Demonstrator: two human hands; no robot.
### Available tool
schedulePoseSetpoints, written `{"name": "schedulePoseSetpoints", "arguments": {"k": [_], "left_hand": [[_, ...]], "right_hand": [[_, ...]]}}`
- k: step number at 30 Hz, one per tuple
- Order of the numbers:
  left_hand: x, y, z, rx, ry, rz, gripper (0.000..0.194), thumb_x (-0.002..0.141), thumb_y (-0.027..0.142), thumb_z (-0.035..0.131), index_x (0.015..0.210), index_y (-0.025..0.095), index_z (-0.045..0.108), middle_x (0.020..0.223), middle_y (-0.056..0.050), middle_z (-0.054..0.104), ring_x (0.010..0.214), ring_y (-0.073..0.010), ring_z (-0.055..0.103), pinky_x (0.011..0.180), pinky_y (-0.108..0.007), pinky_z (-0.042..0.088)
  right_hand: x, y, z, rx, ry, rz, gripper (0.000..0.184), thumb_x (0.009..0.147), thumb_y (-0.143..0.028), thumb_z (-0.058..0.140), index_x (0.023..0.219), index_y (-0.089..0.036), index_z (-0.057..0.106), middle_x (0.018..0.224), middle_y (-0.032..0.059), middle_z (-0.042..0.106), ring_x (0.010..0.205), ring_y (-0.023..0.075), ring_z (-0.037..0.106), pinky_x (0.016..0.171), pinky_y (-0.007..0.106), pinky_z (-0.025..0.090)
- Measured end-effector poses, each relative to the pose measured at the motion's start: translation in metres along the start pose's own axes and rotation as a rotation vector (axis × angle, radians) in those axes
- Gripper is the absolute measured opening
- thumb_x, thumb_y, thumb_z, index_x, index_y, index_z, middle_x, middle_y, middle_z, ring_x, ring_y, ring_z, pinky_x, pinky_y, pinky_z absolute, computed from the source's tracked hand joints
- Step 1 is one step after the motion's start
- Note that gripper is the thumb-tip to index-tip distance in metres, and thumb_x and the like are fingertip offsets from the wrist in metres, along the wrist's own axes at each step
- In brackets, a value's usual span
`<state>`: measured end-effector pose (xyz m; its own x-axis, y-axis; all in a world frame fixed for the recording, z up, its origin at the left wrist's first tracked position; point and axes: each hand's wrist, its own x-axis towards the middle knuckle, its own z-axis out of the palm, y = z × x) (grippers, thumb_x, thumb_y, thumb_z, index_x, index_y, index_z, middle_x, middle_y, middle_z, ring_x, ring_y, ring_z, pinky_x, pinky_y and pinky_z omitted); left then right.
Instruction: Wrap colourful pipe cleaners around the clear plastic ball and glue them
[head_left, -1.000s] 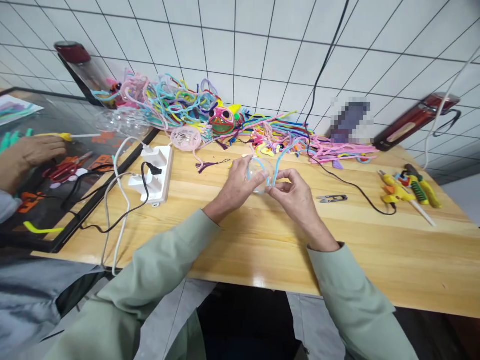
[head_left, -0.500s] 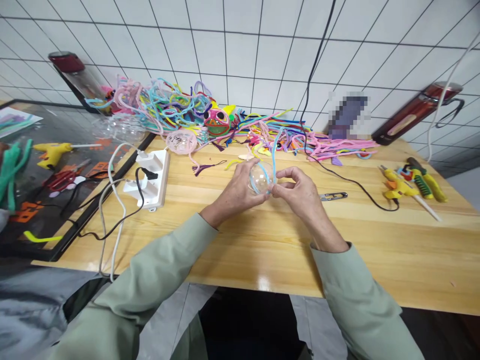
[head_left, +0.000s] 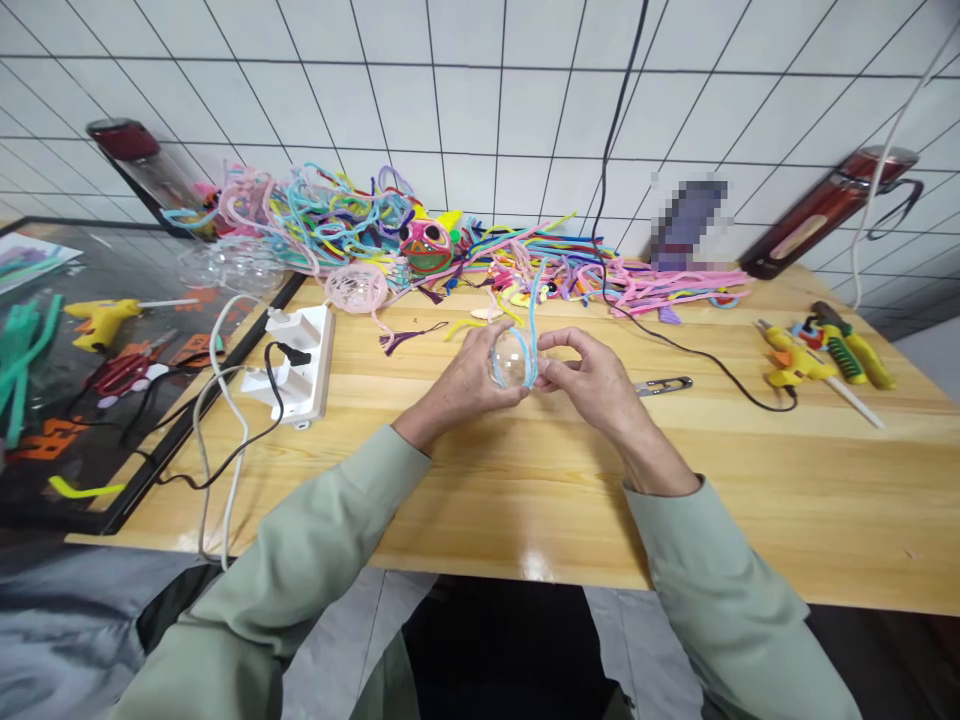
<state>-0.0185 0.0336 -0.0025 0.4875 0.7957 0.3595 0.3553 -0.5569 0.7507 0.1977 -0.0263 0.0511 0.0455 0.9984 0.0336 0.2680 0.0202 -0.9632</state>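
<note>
Ball (head_left: 509, 358): clear, round and glossy; held between the two hands over the table (head_left: 750, 510), though whether its underside meets the smooth, pale wood cannot be told.
Left hand (head_left: 472, 375): cupped around the ball's left side, fingers beyond it and thumb on the near side, presumably so that the slick curve is steadied.
Right hand (head_left: 592, 385): thumb and forefinger closed on the stem at the ball's right edge, apparently so that it is kept snug against the surface.
Stem (head_left: 534, 310): pale blue, fuzzy and bendable-looking; curved around the ball, one end stood up past it.
Snips (head_left: 664, 386): slim, metallic; laid flat to the right of the ball, probably for easy reach.
Glue gun (head_left: 795, 365): yellow, a white stick jutting out; placed farther right of the ball, beside the green-and-yellow pliers (head_left: 855, 350).
Pile (head_left: 315, 215): soft, tangled, many-coloured strands; heaped behind and left of the ball, by the tiled wall (head_left: 465, 90).
Pink ball (head_left: 356, 288): banded in rounded loops; set left of the clear ball and farther back.
</note>
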Motion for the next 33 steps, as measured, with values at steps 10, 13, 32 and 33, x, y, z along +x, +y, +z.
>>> {"name": "schedulePoseSetpoints", "arguments": {"k": [10, 13, 32, 33], "left_hand": [[0.000, -0.001, 0.000, -0.068, 0.000, -0.090, 0.102, 0.080, 0.043, 0.095, 0.167, 0.022, 0.048, 0.170, -0.020, 0.058, 0.158, -0.0413, 0.059, 0.128, -0.056, 0.056], [-0.001, -0.002, 0.000, -0.113, 0.003, -0.107, 0.104, 0.079, 0.044, 0.098, 0.167, 0.022, 0.049, 0.168, -0.020, 0.058, 0.153, -0.0407, 0.062, 0.123, -0.055, 0.060], [-0.001, 0.001, 0.002, -0.134, 0.036, -0.110, 0.100, 0.079, 0.043, 0.097, 0.164, 0.017, 0.052, 0.165, -0.023, 0.062, 0.151, -0.0392, 0.065, 0.123, -0.053, 0.060], [-0.001, 0.001, 0.002, -0.133, 0.035, -0.111, 0.102, 0.079, 0.044, 0.098, 0.166, 0.018, 0.051, 0.166, -0.022, 0.062, 0.151, -0.0392, 0.064, 0.123, -0.053, 0.060]], "right_hand": [[0.001, 0.009, 0.004, -0.066, 0.046, -0.111, 0.026, 0.077, -0.031, 0.078, 0.102, -0.025, 0.074, 0.125, 0.0069, 0.080, 0.072, 0.0135, 0.069, 0.058, 0.028, 0.050], [0.001, 0.010, 0.005, -0.073, 0.054, -0.140, 0.026, 0.077, -0.030, 0.076, 0.102, -0.025, 0.075, 0.127, 0.0073, 0.079, 0.071, 0.0126, 0.067, 0.059, 0.028, 0.050], [-0.005, 0.009, 0.020, -0.469, 0.172, -0.312, 0.022, 0.080, -0.015, 0.068, 0.075, -0.028, 0.051, 0.074, -0.0001, 0.064, 0.068, 0.0195, 0.056, 0.071, 0.035, 0.043], [-0.004, 0.010, 0.020, -0.436, 0.175, -0.289, 0.021, 0.080, -0.016, 0.067, 0.075, -0.028, 0.051, 0.073, -0.0009, 0.062, 0.068, 0.0194, 0.055, 0.071, 0.035, 0.043]]}}
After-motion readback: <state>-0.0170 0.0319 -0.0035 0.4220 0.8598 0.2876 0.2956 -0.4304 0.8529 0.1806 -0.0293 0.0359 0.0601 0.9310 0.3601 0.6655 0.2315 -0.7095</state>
